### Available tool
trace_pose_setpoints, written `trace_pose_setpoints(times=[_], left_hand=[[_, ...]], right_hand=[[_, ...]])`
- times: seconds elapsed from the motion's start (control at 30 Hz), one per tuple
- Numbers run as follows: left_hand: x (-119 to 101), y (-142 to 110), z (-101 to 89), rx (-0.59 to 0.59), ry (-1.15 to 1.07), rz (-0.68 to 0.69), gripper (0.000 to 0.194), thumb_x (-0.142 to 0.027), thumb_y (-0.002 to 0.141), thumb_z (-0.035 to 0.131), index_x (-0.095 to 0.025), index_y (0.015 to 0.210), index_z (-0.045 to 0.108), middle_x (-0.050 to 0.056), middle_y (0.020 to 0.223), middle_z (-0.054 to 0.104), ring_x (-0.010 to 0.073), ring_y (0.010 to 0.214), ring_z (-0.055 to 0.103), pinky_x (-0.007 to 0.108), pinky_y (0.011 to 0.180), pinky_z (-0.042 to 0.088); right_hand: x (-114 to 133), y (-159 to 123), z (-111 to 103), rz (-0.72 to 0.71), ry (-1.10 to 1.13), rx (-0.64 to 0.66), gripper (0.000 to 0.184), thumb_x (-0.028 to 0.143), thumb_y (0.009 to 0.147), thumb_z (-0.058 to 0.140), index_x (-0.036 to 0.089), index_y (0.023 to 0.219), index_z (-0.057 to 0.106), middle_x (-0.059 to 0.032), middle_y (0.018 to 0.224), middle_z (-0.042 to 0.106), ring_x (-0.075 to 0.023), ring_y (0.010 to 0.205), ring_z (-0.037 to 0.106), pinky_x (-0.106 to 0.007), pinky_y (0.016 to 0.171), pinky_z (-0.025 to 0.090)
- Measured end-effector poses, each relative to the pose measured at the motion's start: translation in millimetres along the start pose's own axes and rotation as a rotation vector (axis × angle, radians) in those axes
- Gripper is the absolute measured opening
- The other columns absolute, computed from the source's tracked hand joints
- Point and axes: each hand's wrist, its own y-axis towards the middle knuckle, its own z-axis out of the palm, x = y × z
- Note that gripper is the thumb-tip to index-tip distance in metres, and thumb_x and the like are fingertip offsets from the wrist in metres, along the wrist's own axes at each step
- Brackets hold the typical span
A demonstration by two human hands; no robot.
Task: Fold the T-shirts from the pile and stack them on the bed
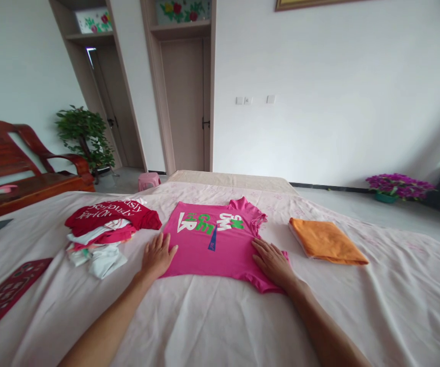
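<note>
Pink shirt (212, 261) flat, unfolded under our left hand (159, 255) and right hand (275, 261), fingers extended, gripping nothing. Orange cloth (327, 241) folded toward sheet (204, 326) right edge; left-edge clothes pile (105, 219) loose.

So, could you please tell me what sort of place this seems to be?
Probably a room in a home, perhaps a living room, judging by the wooden bench, the leafy green plant and the pink T-shirt spread on a pale cloth.
</note>
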Motion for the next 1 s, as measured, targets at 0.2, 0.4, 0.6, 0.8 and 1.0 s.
trace_pose_setpoints(times=[0.2,0.4,0.6,0.8,1.0], left_hand=[[-10.7,-2.0,-11.6,-0.071,0.083,-0.036,0.057,-0.039,0.096,0.035,-0.013,0.146,0.042,0.018,0.154,0.036,0.0356,0.143,0.029,0.053,0.114,0.02],[-64.3,-2.8,-14.6,-0.061,-0.07,0.19,0.065,-0.052,0.096,0.033,-0.016,0.149,0.036,0.016,0.156,0.032,0.033,0.144,0.027,0.048,0.114,0.023],[-35.3,-10.3,2.3,-0.051,-0.013,0.205,0.064,-0.054,0.094,0.037,-0.023,0.15,0.036,0.015,0.155,0.035,0.0325,0.143,0.031,0.049,0.114,0.022],[-15.2,-14.7,2.5,-0.076,0.053,0.231,0.062,-0.051,0.094,0.039,-0.023,0.149,0.037,0.015,0.155,0.035,0.0297,0.143,0.032,0.046,0.114,0.022],[-19.1,-17.7,-1.4,-0.075,0.066,0.228,0.06,-0.049,0.094,0.04,-0.023,0.148,0.039,0.015,0.154,0.036,0.03,0.142,0.033,0.047,0.114,0.021]], right_hand=[[6.5,0.3,-6.9,0.026,-0.011,0.033,0.052,0.045,0.1,0.031,0.024,0.146,0.041,-0.007,0.151,0.041,-0.0214,0.139,0.037,-0.046,0.117,0.023],[12.6,-2.5,-7.8,0.05,-0.071,0.064,0.053,0.043,0.1,0.029,0.023,0.149,0.037,-0.0069,0.155,0.034,-0.0238,0.143,0.031,-0.049,0.117,0.02],[-2.2,-18.2,-11.0,0.005,-0.124,0.132,0.058,0.044,0.1,0.027,0.02,0.153,0.028,-0.0074,0.158,0.025,-0.0255,0.146,0.022,-0.049,0.118,0.018],[-39.5,-35.1,-32.9,0.259,-0.084,0.096,0.055,0.043,0.1,0.03,0.017,0.147,0.04,-0.0127,0.148,0.046,-0.0237,0.135,0.042,-0.038,0.11,0.031],[-42.1,-29.7,-48.9,0.582,-0.1,-0.003,0.042,0.049,0.093,0.043,0.022,0.12,0.063,-0.0106,0.116,0.067,-0.0266,0.109,0.06,-0.035,0.085,0.044]])
